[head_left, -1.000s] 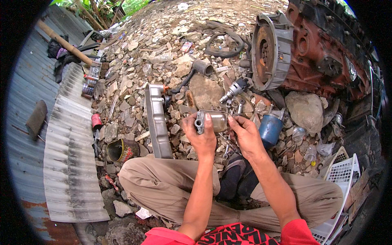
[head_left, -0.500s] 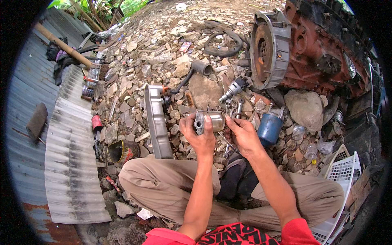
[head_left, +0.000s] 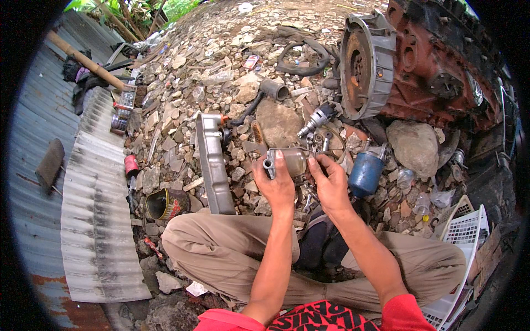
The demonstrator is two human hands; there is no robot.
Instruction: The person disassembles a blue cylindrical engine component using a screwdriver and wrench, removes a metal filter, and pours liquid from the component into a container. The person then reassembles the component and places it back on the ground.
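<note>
My left hand (head_left: 277, 187) is closed around the metal head of a glass-bowl fuel filter (head_left: 295, 162), its thumb lying along the top. The filter lies sideways above my crossed legs, a round port facing left and the clear bowl to the right. At the bowl's right end my right hand (head_left: 331, 182) pinches with thumb and forefinger; the exact part between the fingertips is hidden. Just beyond are wrenches (head_left: 326, 142) and a metal starter-drive-like part (head_left: 317, 118) on the stones. A blue canister (head_left: 366, 174) stands right of my right hand.
A long metal cover (head_left: 212, 165) stands at left, beside corrugated sheet (head_left: 99, 209). The large red-brown engine block (head_left: 425, 66) fills the far right, with a big rock (head_left: 411, 146) before it. White plastic baskets (head_left: 464, 231) sit at right. Loose rubble (head_left: 221, 83) covers the ground.
Both hands and the filter have shifted slightly to the right. My right fingers have changed position at the bowl's end, now more upright. The left hand keeps its hold.
</note>
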